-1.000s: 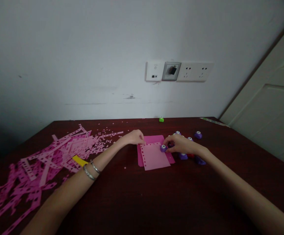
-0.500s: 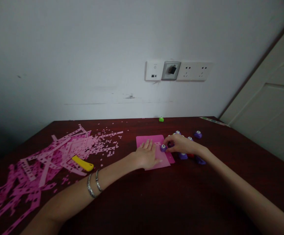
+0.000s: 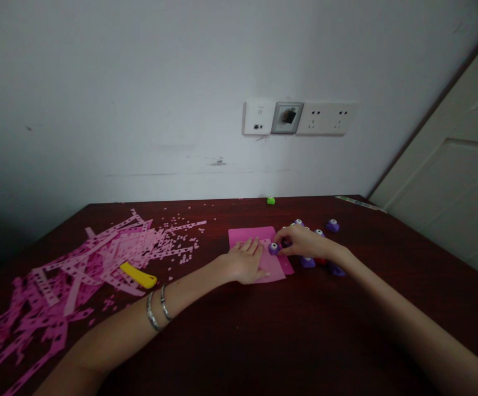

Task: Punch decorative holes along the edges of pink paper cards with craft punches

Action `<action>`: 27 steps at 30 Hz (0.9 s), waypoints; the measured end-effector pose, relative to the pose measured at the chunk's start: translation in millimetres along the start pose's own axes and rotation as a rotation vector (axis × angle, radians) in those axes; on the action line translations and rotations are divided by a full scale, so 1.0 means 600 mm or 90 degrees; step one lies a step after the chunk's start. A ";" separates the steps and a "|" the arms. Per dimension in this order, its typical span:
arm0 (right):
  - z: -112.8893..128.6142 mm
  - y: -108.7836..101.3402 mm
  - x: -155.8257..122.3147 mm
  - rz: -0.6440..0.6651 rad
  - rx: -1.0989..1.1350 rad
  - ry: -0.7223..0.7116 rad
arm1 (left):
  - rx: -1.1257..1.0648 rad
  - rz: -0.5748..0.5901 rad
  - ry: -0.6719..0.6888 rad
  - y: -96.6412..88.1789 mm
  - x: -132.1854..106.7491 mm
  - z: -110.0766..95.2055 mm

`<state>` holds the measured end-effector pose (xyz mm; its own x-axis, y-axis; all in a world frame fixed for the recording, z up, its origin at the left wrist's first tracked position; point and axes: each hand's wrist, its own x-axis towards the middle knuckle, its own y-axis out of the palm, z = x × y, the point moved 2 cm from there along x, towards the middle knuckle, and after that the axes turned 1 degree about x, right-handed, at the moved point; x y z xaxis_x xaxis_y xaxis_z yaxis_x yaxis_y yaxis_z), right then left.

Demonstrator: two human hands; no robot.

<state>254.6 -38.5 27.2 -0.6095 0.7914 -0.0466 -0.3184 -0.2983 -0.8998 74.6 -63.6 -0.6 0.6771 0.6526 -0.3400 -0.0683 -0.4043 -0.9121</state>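
Purple punch (image 3: 274, 248), small, white button on top, sits on the right edge of the pale pink sheet (image 3: 272, 269), near the middle of the dark red table (image 3: 288, 330). Right hand (image 3: 302, 242) has its fingertips closed on this punch, thumb below and fingers above. Left hand (image 3: 245, 260) lies flat, palm down and fingers spread, on the same sheet just left of the punch; it grips nothing. Sheets counted: two, the pale one lying over a brighter pink sheet (image 3: 250, 235) that shows at the far side and right edge. Further purple punches counted: at least five partly visible around and behind the right hand, one clear at the far right (image 3: 332, 225), one at the wrist (image 3: 307, 262), one beyond the knuckles (image 3: 298, 223); the hand hides parts of the cluster, so exact count uncertain. A red piece (image 3: 320, 262) shows under the wrist, kind not readable. One green punch (image 3: 270, 200) stands alone at the table's far edge, well apart. Left of the work: a large heap of perforated pink strips (image 3: 77, 275) with scattered pink confetti (image 3: 176, 231) beyond it; one yellow tool (image 3: 138, 275) lies at the heap's near edge. Two silver bangles (image 3: 158, 308) on the left wrist. Wall sockets (image 3: 300, 118) above the table.
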 end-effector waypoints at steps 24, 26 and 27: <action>-0.002 -0.033 0.004 0.128 0.263 0.218 | -0.266 -0.212 -0.012 -0.105 0.003 0.053; -0.007 -0.026 0.013 0.172 0.269 0.229 | -0.367 -0.139 -0.015 -0.100 0.015 0.062; -0.010 -0.024 0.016 0.185 0.267 0.234 | -0.410 -0.110 -0.016 -0.096 0.020 0.065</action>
<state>257.4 -23.5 37.0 -0.4478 0.7561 -0.4773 -0.4808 -0.6537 -0.5844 58.2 -7.4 39.2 0.6213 0.7537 -0.2141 0.4957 -0.5897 -0.6376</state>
